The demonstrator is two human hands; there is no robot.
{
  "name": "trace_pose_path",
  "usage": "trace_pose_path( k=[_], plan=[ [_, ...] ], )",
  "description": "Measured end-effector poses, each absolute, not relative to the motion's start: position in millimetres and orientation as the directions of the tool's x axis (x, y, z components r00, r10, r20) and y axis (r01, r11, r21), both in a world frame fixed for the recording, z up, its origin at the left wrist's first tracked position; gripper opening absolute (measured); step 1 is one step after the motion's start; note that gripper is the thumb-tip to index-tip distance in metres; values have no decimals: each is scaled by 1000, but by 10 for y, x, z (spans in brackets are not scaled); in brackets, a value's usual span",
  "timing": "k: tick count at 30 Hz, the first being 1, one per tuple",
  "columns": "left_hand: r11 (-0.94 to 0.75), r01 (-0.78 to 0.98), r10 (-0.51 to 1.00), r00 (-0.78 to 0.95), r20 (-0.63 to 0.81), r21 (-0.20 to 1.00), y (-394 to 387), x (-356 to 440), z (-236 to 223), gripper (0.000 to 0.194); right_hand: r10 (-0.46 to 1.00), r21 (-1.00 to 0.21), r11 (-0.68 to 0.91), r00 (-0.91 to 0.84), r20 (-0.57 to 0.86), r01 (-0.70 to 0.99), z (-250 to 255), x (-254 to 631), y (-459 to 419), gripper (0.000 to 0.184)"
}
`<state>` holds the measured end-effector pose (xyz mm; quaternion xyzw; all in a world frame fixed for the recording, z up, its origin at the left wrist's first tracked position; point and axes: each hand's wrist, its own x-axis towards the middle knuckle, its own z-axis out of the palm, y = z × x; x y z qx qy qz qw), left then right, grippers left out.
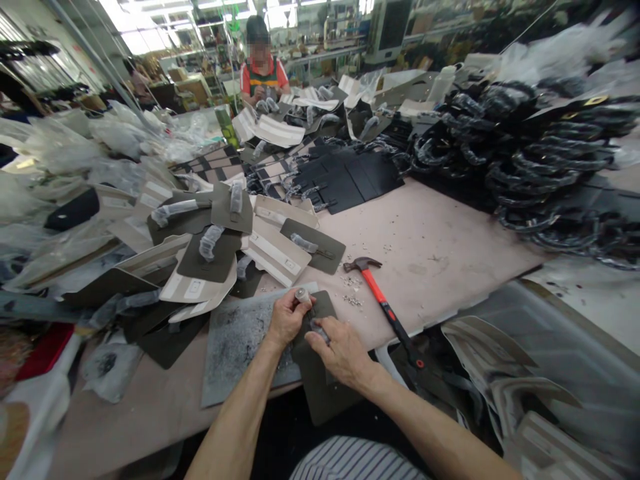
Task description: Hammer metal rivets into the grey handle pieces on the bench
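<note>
Striped garment, panel, hammer beside metal bits

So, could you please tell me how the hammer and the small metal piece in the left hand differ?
The hammer is long, with a red and black handle; the small metal piece is short and silvery.
The hammer lies untouched, its handle end past the table edge; the metal piece is gripped in the left hand, above the olive panel.
Both are near the person.

Bright windows, cluttered shelves
</note>
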<state>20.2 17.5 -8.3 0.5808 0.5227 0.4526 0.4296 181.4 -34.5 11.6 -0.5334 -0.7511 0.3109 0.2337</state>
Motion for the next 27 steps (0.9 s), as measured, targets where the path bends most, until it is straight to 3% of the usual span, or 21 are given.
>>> trace_pose_path(
  k=[3, 6, 9, 12, 16, 18, 20, 22, 24, 27],
  plan=[
    [-120, 279, 991, 83, 101, 953, 170, 206, -72, 9, 952, -759, 256, -291, 92, 598, 152, 2042, -189, 36],
    [-160, 339, 985, 108, 131, 927, 160, 209, -59, 9, 986, -608, 150, -77, 146, 779, 138, 2434, 1, 37],
    [-182, 357, 982, 118, 149, 916, 145, 211, -70, 10, 994, -490, -103, 78, -71, 865, 68, 2810, 124, 34],
    [-201, 364, 978, 127, 165, 910, 120, 206, -111, 10, 939, -580, -281, 95, -330, 764, 38, 2996, 183, 17],
    [-216, 375, 976, 118, 185, 901, 79, 194, -157, 11, 900, -687, -327, -9, -436, 649, 206, 2929, 213, 9],
    [-217, 374, 976, 116, 187, 902, 65, 190, -157, 12, 892, -732, -340, -45, -450, 591, 360, 2829, 175, 17],
    [-221, 369, 974, 124, 188, 903, 58, 189, -145, 13, 937, -790, -253, -63, -344, 559, 517, 2736, 96, 27],
    [-226, 367, 973, 129, 191, 902, 58, 190, -131, 14, 990, -795, -30, -92, -108, 606, 650, 2669, 1, 33],
    [-228, 373, 973, 126, 194, 900, 60, 192, -126, 14, 974, -661, 213, -213, 82, 719, 756, 2633, -69, 32],
    [-215, 387, 976, 102, 190, 897, 61, 195, -140, 13, 904, -409, 403, -425, 42, 818, 934, 2616, -75, 25]
  ],
)
